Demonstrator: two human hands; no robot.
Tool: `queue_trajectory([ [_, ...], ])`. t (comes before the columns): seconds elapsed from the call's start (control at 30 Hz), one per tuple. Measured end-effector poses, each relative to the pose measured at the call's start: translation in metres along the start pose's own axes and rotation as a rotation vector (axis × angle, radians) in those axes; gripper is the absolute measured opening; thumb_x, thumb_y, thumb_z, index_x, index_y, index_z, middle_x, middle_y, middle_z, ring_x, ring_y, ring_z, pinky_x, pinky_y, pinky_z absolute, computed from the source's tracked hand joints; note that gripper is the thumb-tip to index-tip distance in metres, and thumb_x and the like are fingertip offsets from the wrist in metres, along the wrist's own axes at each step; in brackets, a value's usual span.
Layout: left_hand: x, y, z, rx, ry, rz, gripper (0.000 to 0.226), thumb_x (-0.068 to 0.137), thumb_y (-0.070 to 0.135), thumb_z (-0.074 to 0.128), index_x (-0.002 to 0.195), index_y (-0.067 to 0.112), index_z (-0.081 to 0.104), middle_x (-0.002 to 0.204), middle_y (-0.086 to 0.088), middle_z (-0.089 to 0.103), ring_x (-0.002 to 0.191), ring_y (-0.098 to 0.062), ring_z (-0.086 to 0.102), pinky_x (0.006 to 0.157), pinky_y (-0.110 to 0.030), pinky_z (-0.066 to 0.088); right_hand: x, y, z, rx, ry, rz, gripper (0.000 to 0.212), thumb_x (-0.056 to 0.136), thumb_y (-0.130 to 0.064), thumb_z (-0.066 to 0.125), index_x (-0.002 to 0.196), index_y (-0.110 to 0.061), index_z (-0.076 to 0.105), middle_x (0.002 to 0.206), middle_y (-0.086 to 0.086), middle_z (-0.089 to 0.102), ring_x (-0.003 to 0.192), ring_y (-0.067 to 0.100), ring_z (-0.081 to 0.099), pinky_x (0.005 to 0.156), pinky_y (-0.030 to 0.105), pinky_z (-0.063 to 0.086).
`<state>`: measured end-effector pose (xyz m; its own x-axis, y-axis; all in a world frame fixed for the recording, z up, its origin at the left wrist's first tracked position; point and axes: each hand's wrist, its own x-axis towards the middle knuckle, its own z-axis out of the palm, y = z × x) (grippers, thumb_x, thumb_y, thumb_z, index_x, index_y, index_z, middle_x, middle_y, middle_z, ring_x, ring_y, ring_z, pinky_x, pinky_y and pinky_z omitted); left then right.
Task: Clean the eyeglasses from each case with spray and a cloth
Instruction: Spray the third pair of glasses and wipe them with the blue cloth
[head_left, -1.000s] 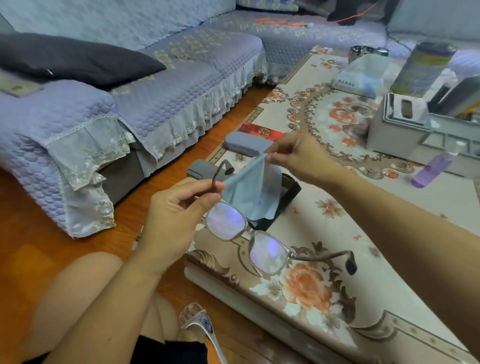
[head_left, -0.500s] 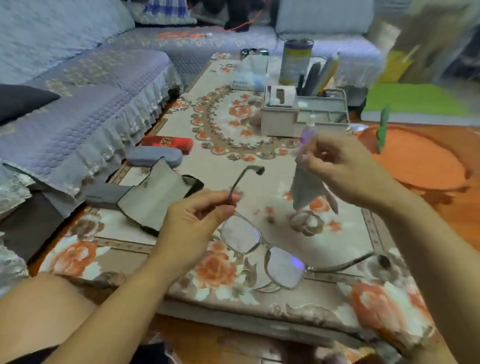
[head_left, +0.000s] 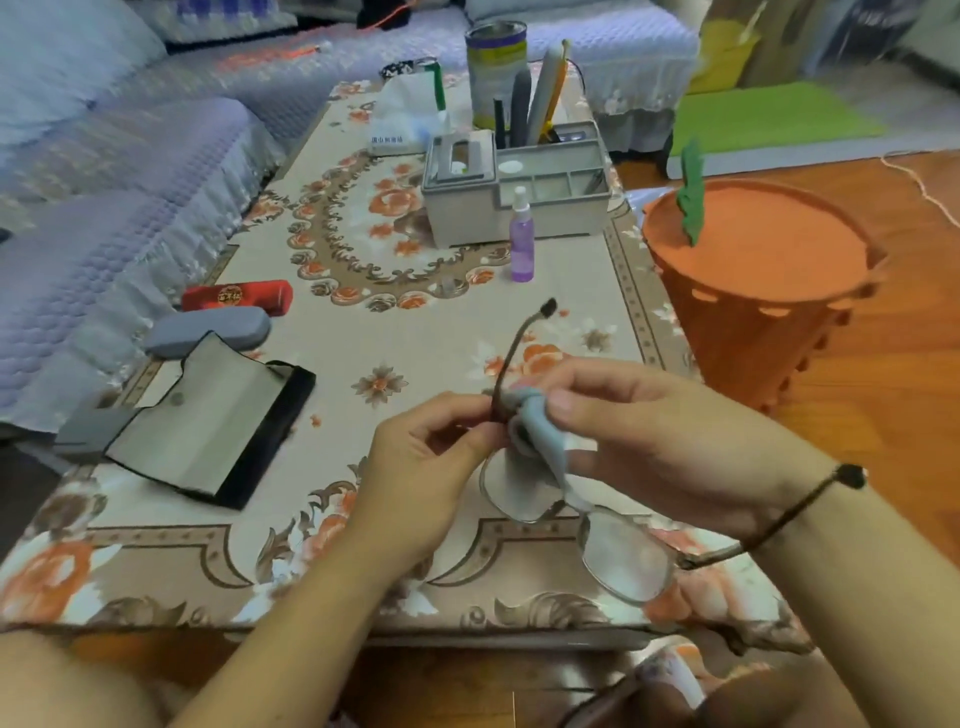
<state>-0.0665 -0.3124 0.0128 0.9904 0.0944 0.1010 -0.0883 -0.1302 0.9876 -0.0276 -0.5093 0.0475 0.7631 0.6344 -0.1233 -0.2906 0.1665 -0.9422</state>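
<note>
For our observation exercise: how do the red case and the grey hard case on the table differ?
The red case is boxy with a gold emblem; the grey hard case is rounded and plain. The red case lies farther from the person, the grey hard case nearer, beside the open black case. Both are closed and lie flat.

The eyeglasses (head_left: 571, 519) are showing thin metal-looking rims, clear glossy lenses and dark matt temple tips. The cloth (head_left: 540, 431) is appearing as soft, matt, pale blue fabric. The table (head_left: 363, 332) is wearing a smooth floral covering with a faint sheen. The spray bottle (head_left: 521, 244) is looking like translucent purple plastic. The open case (head_left: 208, 426) is showing a matt grey lining. The floor (head_left: 883, 405) is presenting glossy wood.
</note>
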Motion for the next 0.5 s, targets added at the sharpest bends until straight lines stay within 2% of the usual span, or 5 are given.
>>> queue_trajectory([
  [0.13,-0.004,-0.005,0.007,0.014,0.037,0.013,0.022,0.088,-0.005,0.068,0.097,0.014,0.076,0.089,0.0,0.076,0.082,-0.008,0.07,0.077,-0.019,0.054,0.005,0.008,-0.011,0.04,-0.027,0.032,0.032,0.098,-0.018,0.053,0.116,0.006,0.064,0.127,0.027,0.063,0.124,0.04,0.059,0.111,0.048,0.046],
  [0.27,-0.005,-0.004,0.006,-0.001,0.025,0.019,0.019,0.088,-0.003,0.07,0.098,0.012,0.076,0.09,-0.003,0.076,0.084,-0.016,0.07,0.078,-0.022,0.055,0.004,0.012,-0.008,0.077,0.025,0.062,0.011,0.088,-0.001,0.069,0.098,-0.003,0.064,0.124,0.032,0.061,0.118,0.044,0.062,0.1,0.051,0.054],
  [0.37,-0.004,-0.005,0.004,0.104,-0.056,0.096,0.026,0.089,-0.002,0.071,0.097,0.022,0.076,0.092,0.002,0.074,0.089,-0.026,0.066,0.081,-0.032,0.056,0.008,0.028,-0.004,-0.341,0.158,0.037,0.02,0.084,-0.006,0.079,0.097,-0.007,0.064,0.114,0.024,0.068,0.111,0.041,0.064,0.096,0.056,0.054],
  [0.43,-0.002,-0.004,0.004,0.179,-0.099,0.153,0.029,0.088,0.002,0.072,0.094,0.03,0.074,0.09,0.007,0.071,0.085,-0.02,0.063,0.08,-0.034,0.054,0.011,0.033,-0.001,-0.614,0.15,0.032,0.025,0.083,-0.024,0.081,0.102,-0.015,0.067,0.107,0.011,0.07,0.105,0.032,0.065,0.093,0.057,0.053],
  [0.5,0.003,0.004,0.003,0.268,-0.128,0.215,0.023,0.085,0.01,0.073,0.086,0.032,0.07,0.083,0.014,0.066,0.08,-0.01,0.059,0.075,-0.027,0.049,0.012,0.032,0.0,-0.619,0.15,0.042,0.032,0.079,-0.033,0.081,0.105,-0.02,0.067,0.108,0.006,0.069,0.104,0.029,0.066,0.091,0.058,0.053],
])
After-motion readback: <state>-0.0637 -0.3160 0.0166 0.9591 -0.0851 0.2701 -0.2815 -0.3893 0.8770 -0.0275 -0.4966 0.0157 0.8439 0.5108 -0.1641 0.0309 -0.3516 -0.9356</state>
